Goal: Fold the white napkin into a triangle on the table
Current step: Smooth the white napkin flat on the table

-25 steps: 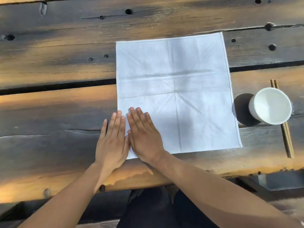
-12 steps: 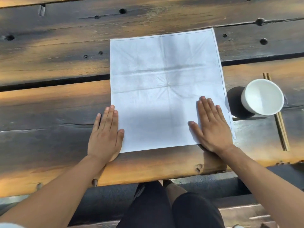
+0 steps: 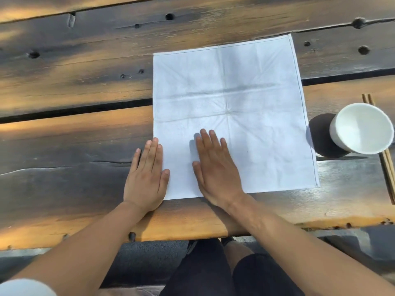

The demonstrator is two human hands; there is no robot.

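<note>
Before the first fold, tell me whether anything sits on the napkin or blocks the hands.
Nothing visible does. Both the left hand and right hand lie flat on the white napkin. The white cup stands apart, past its right edge.

A white cup (image 3: 361, 128) stands upright at the right side, casting a dark round shadow to its left. 2 wooden chopsticks (image 3: 388, 163) lie side by side, passing under it (their middle is hidden).

Harsh sunlight, hard shadows, slight edge blur.
</note>
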